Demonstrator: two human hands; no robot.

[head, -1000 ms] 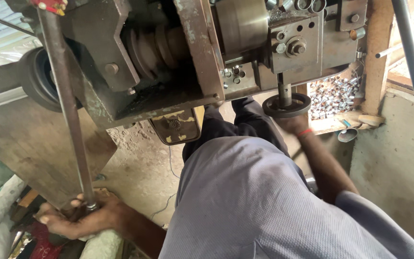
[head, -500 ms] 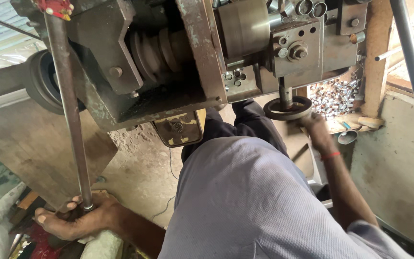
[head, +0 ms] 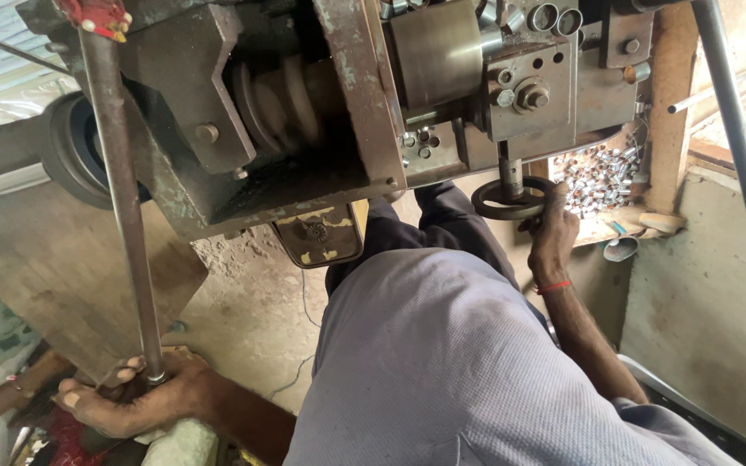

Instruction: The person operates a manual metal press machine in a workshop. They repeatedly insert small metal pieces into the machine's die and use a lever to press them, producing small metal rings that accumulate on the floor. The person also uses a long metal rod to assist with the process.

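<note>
Machine body (head: 218,164) grey-green w/ rust-brown patches; lever rod (head: 123,216) dull brown-grey, red tape (head: 97,13) at top, 11 o'clock. Handwheel (head: 511,200) black, approx 2 o'clock. Wrist thread (head: 553,286) red. Shirt (head: 442,362) plain pale grey-blue, trousers (head: 442,224) dark navy. Small tubes (head: 597,173) shiny silver at 2 o'clock. Plate (head: 317,235) yellowish, dark blotches. Floor (head: 252,302) tan.

Rusty metal rod (head: 123,198), dark matt iron handwheel (head: 511,200), grey cloth shirt (head: 442,362)
</note>
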